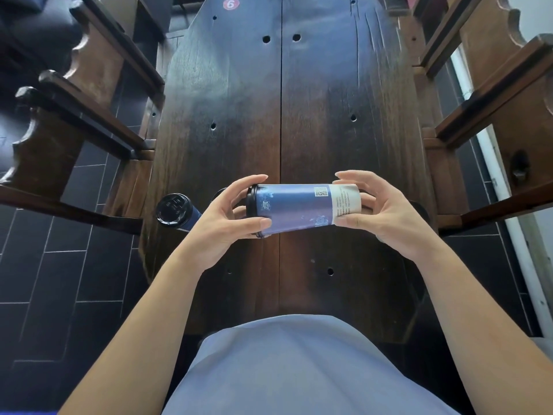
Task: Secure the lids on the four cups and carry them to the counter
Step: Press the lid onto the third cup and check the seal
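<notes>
- The long dark wooden surface [314, 115] runs away from me, bare along its far stretch save for bolt holes and a small round red sticker marked 6 [231, 3] at the far end.
- Heavy wooden benches [74, 121] flank it on both sides over dark floor tiles [59, 280] — my judgement is that their arms narrow the way out, so carrying cups past them will call for care.
- The cup in hand [299, 206] is a blue-purple paper one with a pale printed label; I hold it on its side above the near end of the surface, black lid to my left, base to my right.
- My left hand [230, 217] has its grip curled round the lid end, thumb under and fingers over the rim.
- My right hand [386, 214] holds the base end, fingers bent around it.
- The lid looks seated all round, so I judge this cup is done or being checked.
- A second lidded cup [175, 210] stands at the left edge of the surface, just beside my left wrist, lid on.
- Dark shapes hide behind each hand — possibly the other two cups, but I cannot tell.
- Nothing has reached the counter yet; all the carrying is left.
</notes>
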A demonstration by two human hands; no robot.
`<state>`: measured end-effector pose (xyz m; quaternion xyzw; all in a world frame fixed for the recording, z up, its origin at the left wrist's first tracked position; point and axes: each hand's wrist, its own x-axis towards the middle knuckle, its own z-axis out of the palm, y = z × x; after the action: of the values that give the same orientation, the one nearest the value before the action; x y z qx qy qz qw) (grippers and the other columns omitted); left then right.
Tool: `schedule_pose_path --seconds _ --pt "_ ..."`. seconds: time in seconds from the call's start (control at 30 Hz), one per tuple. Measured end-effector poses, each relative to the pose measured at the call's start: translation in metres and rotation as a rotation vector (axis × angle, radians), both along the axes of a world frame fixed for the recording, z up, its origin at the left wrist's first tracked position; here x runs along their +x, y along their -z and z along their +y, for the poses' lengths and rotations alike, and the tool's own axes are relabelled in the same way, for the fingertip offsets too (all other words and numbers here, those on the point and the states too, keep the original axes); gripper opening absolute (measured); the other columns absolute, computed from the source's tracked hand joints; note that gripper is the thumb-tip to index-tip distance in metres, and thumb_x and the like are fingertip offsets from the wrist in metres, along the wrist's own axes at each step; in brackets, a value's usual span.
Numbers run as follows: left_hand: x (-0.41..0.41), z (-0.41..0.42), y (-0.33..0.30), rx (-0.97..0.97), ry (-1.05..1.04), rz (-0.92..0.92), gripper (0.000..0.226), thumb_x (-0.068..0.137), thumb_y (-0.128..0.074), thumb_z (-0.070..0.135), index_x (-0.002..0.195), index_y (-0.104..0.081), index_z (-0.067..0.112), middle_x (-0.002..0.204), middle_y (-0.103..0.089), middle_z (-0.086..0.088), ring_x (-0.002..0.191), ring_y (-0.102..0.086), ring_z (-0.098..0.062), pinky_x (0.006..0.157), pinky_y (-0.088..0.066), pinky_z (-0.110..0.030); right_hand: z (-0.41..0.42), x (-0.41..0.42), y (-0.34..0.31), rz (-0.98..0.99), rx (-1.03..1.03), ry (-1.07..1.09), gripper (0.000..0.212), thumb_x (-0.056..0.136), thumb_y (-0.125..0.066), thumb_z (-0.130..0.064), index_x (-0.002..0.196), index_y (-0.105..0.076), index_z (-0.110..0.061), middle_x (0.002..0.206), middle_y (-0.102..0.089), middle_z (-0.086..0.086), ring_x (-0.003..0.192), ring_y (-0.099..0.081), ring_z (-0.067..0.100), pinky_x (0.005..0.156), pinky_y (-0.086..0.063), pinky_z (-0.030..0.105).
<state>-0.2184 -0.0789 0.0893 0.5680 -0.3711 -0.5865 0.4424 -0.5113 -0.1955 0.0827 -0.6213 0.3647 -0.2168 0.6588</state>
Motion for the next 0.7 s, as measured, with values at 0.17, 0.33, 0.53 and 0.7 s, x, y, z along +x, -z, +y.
schedule_pose_path --seconds 0.17,0.33,0.53,0.7 --pt "0.006 0.000 -0.001 -0.040 0.006 0.023 0.081 0.069 -0.092 0.018 0.142 -0.063 0.039 0.144 -0.061 0.003 0.132 -0.061 -0.029 0.107 -0.055 -0.051 -0.001 0.002 0.006 -0.008 0.011 0.019 0.051 0.081 -0.079 -0.031 0.129 -0.062 -0.029 0.118 -0.069 -0.012 0.120 -0.063 0.021 0.092 -0.060 0.034" --pt "0.007 0.001 0.002 -0.011 -0.007 0.043 0.076 0.075 -0.090 0.022 0.143 -0.061 0.037 0.137 -0.062 0.000 0.121 -0.068 -0.031 0.093 -0.062 -0.060 0.002 0.000 0.011 -0.021 -0.011 -0.024 0.065 0.079 -0.084 -0.022 0.138 -0.058 -0.031 0.130 -0.064 -0.008 0.128 -0.058 0.021 0.095 -0.059 0.038" --pt "0.005 0.001 0.003 -0.047 -0.012 0.054 0.079 0.073 -0.092 0.019 0.144 -0.062 0.034 0.147 -0.059 -0.002 0.127 -0.064 -0.027 0.097 -0.060 -0.044 0.000 0.000 0.015 -0.027 0.000 -0.019 0.060 0.080 -0.084 -0.023 0.135 -0.060 -0.032 0.129 -0.065 -0.007 0.125 -0.060 0.023 0.096 -0.058 0.040" --pt "0.004 0.001 0.003 -0.023 -0.031 0.036 0.071 0.077 -0.090 0.021 0.142 -0.062 0.033 0.136 -0.064 0.000 0.120 -0.069 -0.028 0.091 -0.062 -0.058 0.001 -0.002 0.014 -0.054 0.007 -0.038 0.065 0.078 -0.085 -0.020 0.137 -0.059 -0.031 0.128 -0.065 -0.010 0.126 -0.060 0.019 0.091 -0.059 0.031"
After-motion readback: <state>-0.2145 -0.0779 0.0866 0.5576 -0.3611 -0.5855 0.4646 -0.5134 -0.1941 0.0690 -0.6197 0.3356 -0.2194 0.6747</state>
